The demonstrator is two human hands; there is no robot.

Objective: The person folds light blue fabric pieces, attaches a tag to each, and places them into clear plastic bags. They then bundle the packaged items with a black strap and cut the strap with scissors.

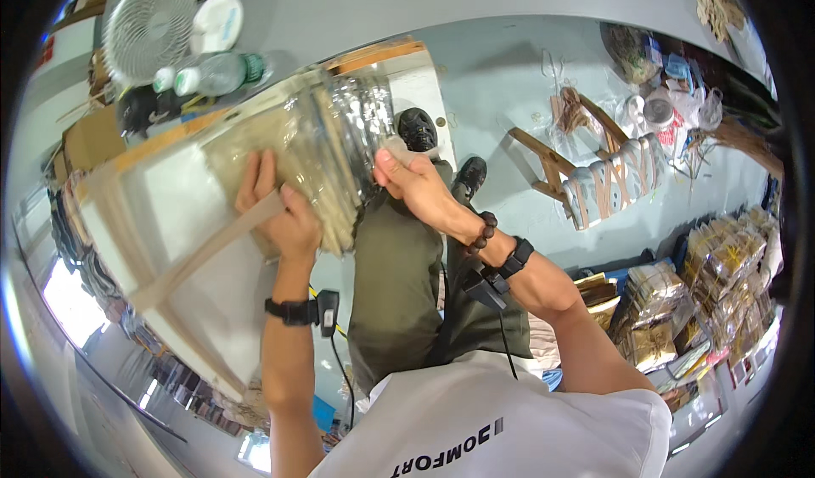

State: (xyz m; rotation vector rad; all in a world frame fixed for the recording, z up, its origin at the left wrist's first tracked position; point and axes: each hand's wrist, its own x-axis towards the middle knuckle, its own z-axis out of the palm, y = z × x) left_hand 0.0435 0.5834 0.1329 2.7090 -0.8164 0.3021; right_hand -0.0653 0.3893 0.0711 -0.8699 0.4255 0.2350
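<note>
A stack of flat, beige items in clear plastic wrapping point(312, 153) lies on the white board table with a wooden edge. Against its near left part rests my left hand point(277, 207), with a beige cloth-like strip point(210, 242) between thumb and fingers. The strip runs down to the left across the white surface point(216, 287). At the right end of the stack, my right hand point(407, 175) pinches a pale strip end between thumb and fingers. Both wrists carry black straps with small devices and cables; the right one also has a dark bead bracelet.
A white fan point(151, 29) and plastic bottles point(223, 73) stand beyond the table. A wooden stool point(554, 159) with a strip-wrapped seat is on the floor at right, near plastic bags point(684, 112). Wrapped bundles point(726, 274) are piled at lower right. My shoes are below the table.
</note>
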